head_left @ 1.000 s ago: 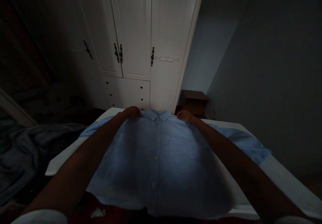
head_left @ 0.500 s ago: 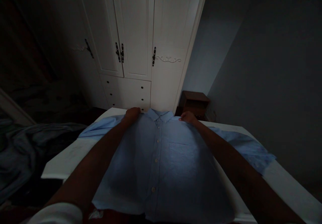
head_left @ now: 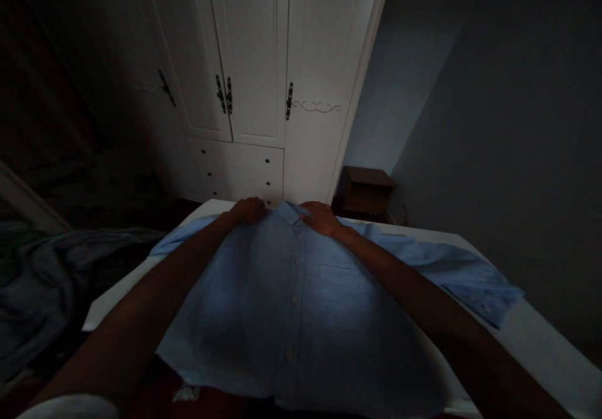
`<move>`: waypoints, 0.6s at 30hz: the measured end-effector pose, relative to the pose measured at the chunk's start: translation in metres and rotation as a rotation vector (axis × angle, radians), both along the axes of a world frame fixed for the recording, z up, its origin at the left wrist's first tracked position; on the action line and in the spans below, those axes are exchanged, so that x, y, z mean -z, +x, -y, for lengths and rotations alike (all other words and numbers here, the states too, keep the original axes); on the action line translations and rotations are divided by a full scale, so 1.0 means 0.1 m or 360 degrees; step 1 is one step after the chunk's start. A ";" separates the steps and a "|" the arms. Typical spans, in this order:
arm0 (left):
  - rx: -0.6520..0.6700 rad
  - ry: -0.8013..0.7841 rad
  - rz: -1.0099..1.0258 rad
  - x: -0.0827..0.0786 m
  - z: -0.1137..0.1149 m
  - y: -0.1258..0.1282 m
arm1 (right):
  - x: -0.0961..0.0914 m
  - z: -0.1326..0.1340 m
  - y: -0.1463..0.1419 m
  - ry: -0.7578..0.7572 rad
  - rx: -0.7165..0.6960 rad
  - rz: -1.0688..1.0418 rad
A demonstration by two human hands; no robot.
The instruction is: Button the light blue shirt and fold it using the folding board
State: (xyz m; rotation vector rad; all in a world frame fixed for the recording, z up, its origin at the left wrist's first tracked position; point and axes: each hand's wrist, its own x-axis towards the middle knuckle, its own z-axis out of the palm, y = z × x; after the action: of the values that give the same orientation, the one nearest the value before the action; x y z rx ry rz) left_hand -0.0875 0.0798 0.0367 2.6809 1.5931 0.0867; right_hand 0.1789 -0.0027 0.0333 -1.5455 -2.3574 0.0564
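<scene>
A light blue button-up shirt (head_left: 301,318) lies face up on a white table (head_left: 540,337), collar at the far end and sleeves spread to both sides. My left hand (head_left: 247,209) rests on the shirt's left shoulder beside the collar, fingers curled onto the cloth. Lying on the collar at the middle, my right hand (head_left: 320,216) has its fingers stretched flat on the fabric. Both forearms reach across the shirt's front. The right sleeve (head_left: 470,275) runs out towards the table's right side.
A white wardrobe (head_left: 273,74) with dark handles and drawers stands just beyond the table. A small brown cabinet (head_left: 364,190) sits to its right by the wall. Dark bedding (head_left: 51,281) lies at the left. The room is dim.
My right hand slid left from the shirt's right shoulder onto the collar and flattened. The left hand stayed at the left shoulder. The right sleeve shifted slightly.
</scene>
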 end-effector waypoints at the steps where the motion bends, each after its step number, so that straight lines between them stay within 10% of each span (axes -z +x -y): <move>1: 0.0011 -0.0023 0.0003 0.01 -0.01 -0.01 | 0.00 -0.04 -0.12 -0.0044 0.0036 -0.0024; 7: -0.0087 -0.0035 0.0083 0.04 0.00 -0.09 | 0.01 -0.44 -0.56 -0.0376 0.0399 -0.0103; 18: -0.0528 -0.0034 0.0138 0.19 0.03 -0.24 | 0.21 -0.73 -0.51 -0.0399 0.0594 -0.0126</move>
State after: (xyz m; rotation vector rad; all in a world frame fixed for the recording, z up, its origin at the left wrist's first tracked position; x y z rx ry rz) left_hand -0.1112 0.0766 0.0175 2.3353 1.9791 0.1862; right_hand 0.1278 0.0706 0.0124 -2.0362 -2.0251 0.3300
